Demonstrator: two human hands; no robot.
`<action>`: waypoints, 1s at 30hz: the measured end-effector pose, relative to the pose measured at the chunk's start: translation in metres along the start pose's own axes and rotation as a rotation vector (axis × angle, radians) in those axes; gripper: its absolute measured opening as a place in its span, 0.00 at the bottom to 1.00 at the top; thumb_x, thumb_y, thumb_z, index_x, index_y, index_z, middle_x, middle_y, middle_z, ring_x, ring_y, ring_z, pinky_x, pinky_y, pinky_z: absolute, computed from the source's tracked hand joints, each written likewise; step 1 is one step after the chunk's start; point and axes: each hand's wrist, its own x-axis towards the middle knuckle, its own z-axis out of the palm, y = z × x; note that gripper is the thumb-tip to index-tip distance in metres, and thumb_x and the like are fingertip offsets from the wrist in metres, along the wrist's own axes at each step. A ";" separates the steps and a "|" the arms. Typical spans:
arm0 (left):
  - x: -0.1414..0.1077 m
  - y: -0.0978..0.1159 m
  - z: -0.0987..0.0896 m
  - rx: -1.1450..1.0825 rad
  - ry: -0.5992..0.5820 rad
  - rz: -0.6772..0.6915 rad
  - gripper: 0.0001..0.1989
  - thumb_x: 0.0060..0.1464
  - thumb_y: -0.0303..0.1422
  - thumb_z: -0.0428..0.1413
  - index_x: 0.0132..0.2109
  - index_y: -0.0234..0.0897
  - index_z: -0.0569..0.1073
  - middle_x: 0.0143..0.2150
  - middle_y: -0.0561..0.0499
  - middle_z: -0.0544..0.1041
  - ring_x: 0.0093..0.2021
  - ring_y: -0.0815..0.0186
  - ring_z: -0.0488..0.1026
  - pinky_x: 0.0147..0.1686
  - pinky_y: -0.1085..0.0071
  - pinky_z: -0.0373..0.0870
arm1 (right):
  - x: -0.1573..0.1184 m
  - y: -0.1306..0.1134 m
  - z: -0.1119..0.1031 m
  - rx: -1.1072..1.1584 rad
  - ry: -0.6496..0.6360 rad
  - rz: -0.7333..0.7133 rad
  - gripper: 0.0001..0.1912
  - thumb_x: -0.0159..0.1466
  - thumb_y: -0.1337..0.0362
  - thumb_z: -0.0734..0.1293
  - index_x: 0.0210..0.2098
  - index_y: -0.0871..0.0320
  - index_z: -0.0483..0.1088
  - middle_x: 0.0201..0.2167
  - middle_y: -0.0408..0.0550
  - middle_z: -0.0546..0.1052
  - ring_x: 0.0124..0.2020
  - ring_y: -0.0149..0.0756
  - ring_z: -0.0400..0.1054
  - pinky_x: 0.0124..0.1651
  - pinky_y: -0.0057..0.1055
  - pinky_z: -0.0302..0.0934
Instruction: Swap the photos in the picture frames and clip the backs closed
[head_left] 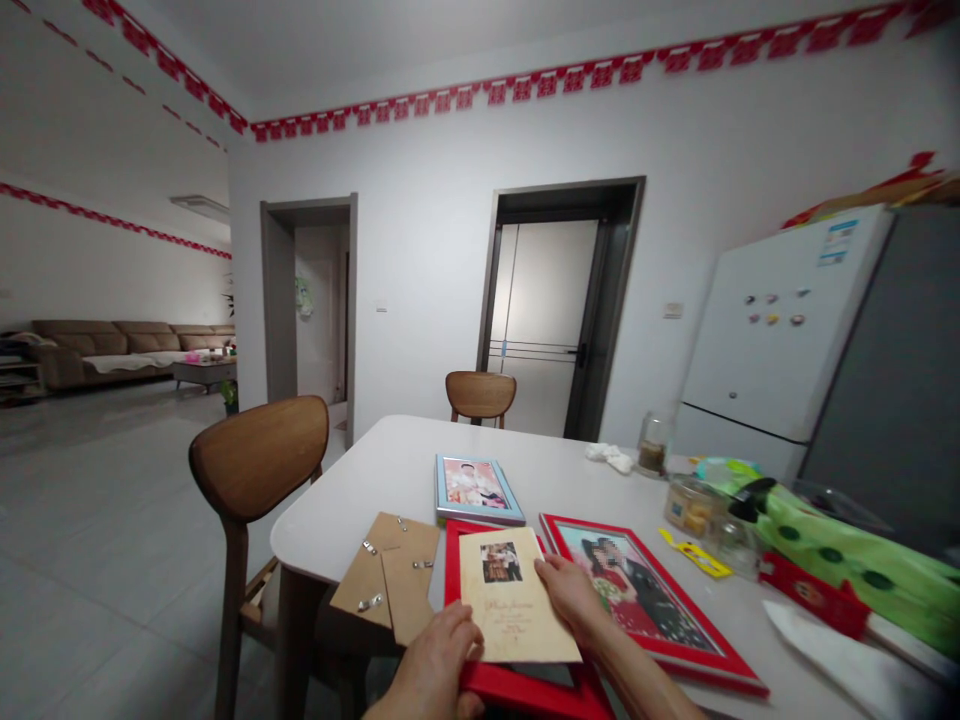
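Note:
A cream printed sheet (517, 618), with a small photo near its top and writing below, lies over a red picture frame (453, 560). My left hand (439, 655) is closed around the frame's lower left side, its fingertips beside the sheet's left edge. At the sheet's right edge, my right hand (576, 597) pinches it between thumb and fingers. Left of the frame rest brown backing boards (409, 570) with metal clips, overlapping each other. A larger red-framed picture (645, 590) lies to the right, and a light-blue framed picture (478, 487) lies just beyond.
The white table (405, 437) holds a glass jar (654, 445), crumpled tissue (611, 457), a yellow tool (695, 555), clear containers (691, 503) and a green bag (832, 550) on the right. Wooden chairs (262, 455) stand at the left and far side. A fridge (772, 330) is at right.

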 end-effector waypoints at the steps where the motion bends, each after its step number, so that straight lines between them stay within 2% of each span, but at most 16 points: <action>1: 0.000 0.001 0.001 0.003 0.004 0.011 0.24 0.32 0.22 0.59 0.42 0.35 0.66 0.55 0.46 0.60 0.55 0.62 0.55 0.54 0.73 0.50 | 0.000 -0.002 0.000 -0.036 0.011 -0.007 0.20 0.57 0.64 0.48 0.35 0.63 0.68 0.28 0.53 0.76 0.29 0.36 0.70 0.29 0.27 0.61; 6: -0.001 0.004 0.001 0.029 0.000 0.066 0.22 0.33 0.20 0.56 0.40 0.37 0.66 0.52 0.49 0.64 0.51 0.62 0.60 0.51 0.71 0.54 | -0.003 -0.009 -0.001 -0.243 0.074 -0.056 0.17 0.55 0.66 0.52 0.30 0.62 0.71 0.28 0.54 0.76 0.31 0.38 0.69 0.32 0.27 0.59; 12: -0.003 0.000 0.000 0.041 0.022 0.107 0.20 0.34 0.20 0.55 0.38 0.38 0.66 0.51 0.50 0.64 0.49 0.62 0.61 0.48 0.70 0.56 | -0.005 -0.011 0.000 -0.407 0.056 -0.098 0.20 0.56 0.67 0.49 0.36 0.62 0.70 0.33 0.52 0.76 0.33 0.34 0.69 0.31 0.23 0.58; 15: -0.002 0.000 0.000 0.084 -0.005 0.120 0.21 0.34 0.22 0.55 0.41 0.39 0.66 0.51 0.50 0.64 0.48 0.61 0.62 0.48 0.68 0.56 | -0.005 -0.010 0.000 -0.536 0.091 -0.116 0.18 0.55 0.65 0.52 0.35 0.63 0.70 0.35 0.56 0.75 0.37 0.38 0.68 0.35 0.27 0.57; 20: 0.002 -0.002 0.001 0.121 -0.047 0.128 0.17 0.38 0.25 0.55 0.40 0.40 0.67 0.49 0.50 0.66 0.47 0.60 0.63 0.48 0.67 0.57 | -0.008 -0.005 0.001 -0.743 0.148 -0.103 0.19 0.55 0.58 0.54 0.33 0.65 0.69 0.33 0.62 0.74 0.36 0.47 0.68 0.35 0.37 0.57; 25: 0.001 -0.003 0.000 0.127 -0.059 0.130 0.17 0.38 0.26 0.56 0.40 0.39 0.67 0.48 0.50 0.67 0.47 0.60 0.63 0.48 0.67 0.57 | -0.016 -0.004 0.006 -0.871 0.190 -0.124 0.21 0.56 0.55 0.53 0.34 0.65 0.68 0.34 0.61 0.73 0.35 0.47 0.68 0.35 0.38 0.57; 30: -0.004 0.001 0.002 0.136 -0.009 0.140 0.16 0.40 0.25 0.55 0.40 0.38 0.67 0.50 0.49 0.67 0.52 0.60 0.60 0.53 0.66 0.52 | -0.024 -0.008 0.011 -0.914 0.203 -0.152 0.20 0.57 0.57 0.54 0.38 0.65 0.66 0.38 0.60 0.71 0.37 0.46 0.66 0.36 0.37 0.56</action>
